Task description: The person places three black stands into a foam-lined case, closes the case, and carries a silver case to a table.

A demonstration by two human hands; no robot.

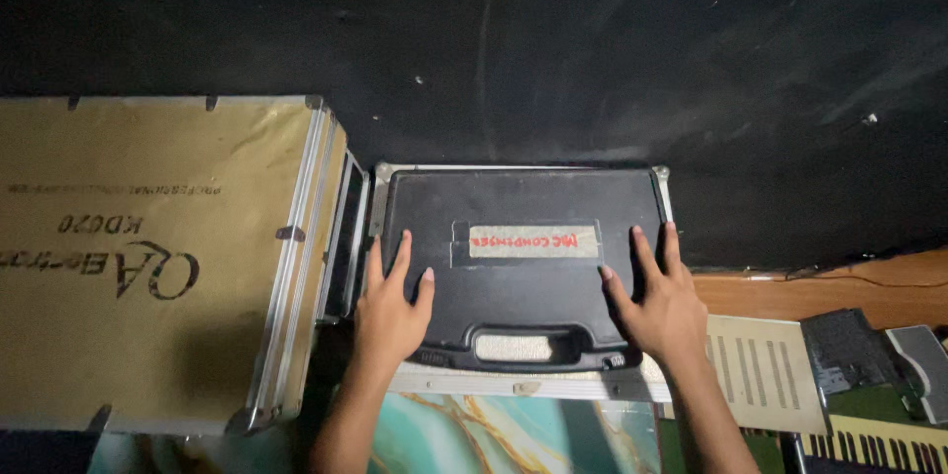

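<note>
Both hands lie flat, fingers spread, on the lid of a black plastic carry case (518, 267): the left hand (391, 308) near its left edge, the right hand (660, 301) near its right edge, gripping nothing. The case rests on a metal-edged flight case (513, 383). Left of the black case stands a gold-panelled aluminium case (148, 257); right of it lies a keyboard (879, 439).

Just my two bare hands and forearms here; no gloves, no rings, no watch or bands on either wrist; no sleeves anywhere, arms uncovered right down to the frame edge; left hand (391, 308) and right hand (660, 304) both have short, plain nails; lighting's dim, so can't make out finer detail.
</note>
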